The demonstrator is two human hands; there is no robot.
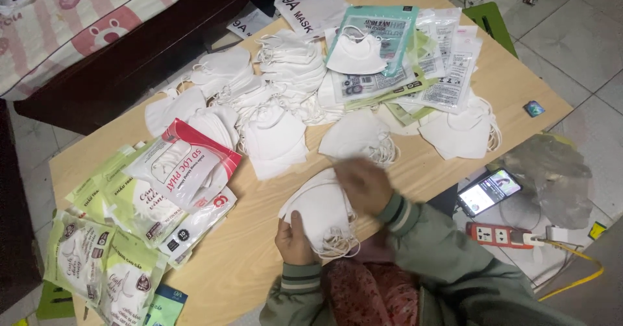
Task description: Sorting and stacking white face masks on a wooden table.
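Near the surface's front edge, the left hand (293, 240) pinches a small stack of white masks (319, 210), light, soft and floppy, best gripped at the folded edge, while the blurred right hand (365, 182) rests flat on top.

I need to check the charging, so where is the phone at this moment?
In the head view, the phone lies on the floor off the right edge of the wooden table, screen lit, just above the red power strip and right of the right hand.
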